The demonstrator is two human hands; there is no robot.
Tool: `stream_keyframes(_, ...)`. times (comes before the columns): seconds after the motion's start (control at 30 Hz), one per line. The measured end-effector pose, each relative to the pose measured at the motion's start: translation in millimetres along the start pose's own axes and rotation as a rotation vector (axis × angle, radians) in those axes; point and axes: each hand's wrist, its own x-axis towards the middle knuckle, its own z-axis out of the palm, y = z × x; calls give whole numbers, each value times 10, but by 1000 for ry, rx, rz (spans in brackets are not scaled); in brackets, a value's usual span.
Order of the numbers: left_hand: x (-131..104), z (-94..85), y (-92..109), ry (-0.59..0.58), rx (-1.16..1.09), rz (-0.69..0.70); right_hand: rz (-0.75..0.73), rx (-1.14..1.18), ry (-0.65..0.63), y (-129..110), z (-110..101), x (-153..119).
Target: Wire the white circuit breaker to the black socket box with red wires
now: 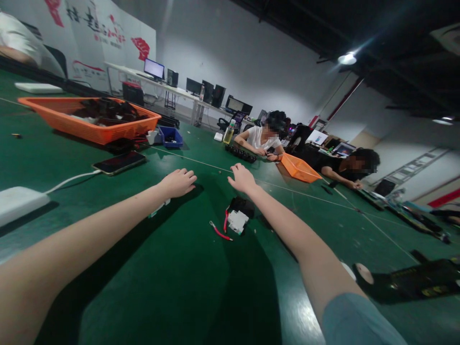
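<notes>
Both my hands are over the green table, apart from each other. My left hand has its fingers a little apart, with nothing in them. Partly hidden under my left wrist is a white and green piece. My right hand has its fingers spread and holds nothing. Below it lie a white module and a black part, touching. A short red cable with metal ends lies left of the module, and another red cable stands against the module's side.
An orange basket of black parts, a blue bin, a phone and a white power box are at left. Across the table, two people sit near an orange tray and a bottle. A black device lies right.
</notes>
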Motion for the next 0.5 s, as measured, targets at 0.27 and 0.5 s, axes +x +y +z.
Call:
stream_keyframes(0.27,-15,-79,44,-4,-38,59,-13,-3,-167,-120,472,728)
stream_keyframes(0.5,-24,-80,62,8,-69,70,-37,7,-363,-118,460,859)
